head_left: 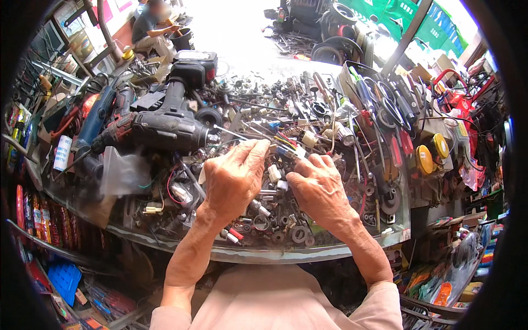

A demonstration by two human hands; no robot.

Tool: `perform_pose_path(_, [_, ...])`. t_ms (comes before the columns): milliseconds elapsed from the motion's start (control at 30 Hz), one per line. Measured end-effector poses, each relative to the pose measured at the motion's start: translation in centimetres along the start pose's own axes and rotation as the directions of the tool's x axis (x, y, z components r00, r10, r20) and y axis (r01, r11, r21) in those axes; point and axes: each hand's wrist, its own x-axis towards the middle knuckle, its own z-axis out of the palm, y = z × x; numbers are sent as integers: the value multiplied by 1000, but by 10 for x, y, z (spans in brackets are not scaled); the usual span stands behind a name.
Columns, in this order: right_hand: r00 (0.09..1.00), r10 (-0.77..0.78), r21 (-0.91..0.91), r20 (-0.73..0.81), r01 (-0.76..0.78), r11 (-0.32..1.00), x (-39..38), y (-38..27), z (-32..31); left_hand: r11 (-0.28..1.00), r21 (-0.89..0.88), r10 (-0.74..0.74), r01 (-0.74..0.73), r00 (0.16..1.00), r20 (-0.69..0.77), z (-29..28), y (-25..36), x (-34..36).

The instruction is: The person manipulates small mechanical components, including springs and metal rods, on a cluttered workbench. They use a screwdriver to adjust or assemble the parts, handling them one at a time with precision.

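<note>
Both hands, left hand point(234, 179) and right hand point(318, 190), seemingly pinch coloured wires point(286, 144) (fingertips hidden)

workbench point(330, 254) | cluttered: black cordless drill point(170, 124), washers point(300, 235), scissors point(385, 104), yellow discs point(424, 159)

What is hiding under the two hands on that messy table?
Around the left hand and right hand lie washers, nuts and small white plugs on the table. At the fingertips sits a bundle of coloured wires. Whatever lies directly beneath the palms is covered.
</note>
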Motion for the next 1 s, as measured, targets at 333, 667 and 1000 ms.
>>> perform_pose_path(333, [979, 83, 84, -187, -68, 994, 6, -3, -22, 1000, 5, -20, 20, 1000, -10, 0, -3, 1])
perform_pose_path(667, [867, 451, 35, -211, -455, 890, -81, -6, -60, 1000, -19, -10, 10, 999, -33, 0, -2, 1])
perform_pose_path(1000, [712, 681, 62, -171, -682, 728, -128, -24, -65, 999, -19, -33, 34, 999, 3, 0, 1, -1])
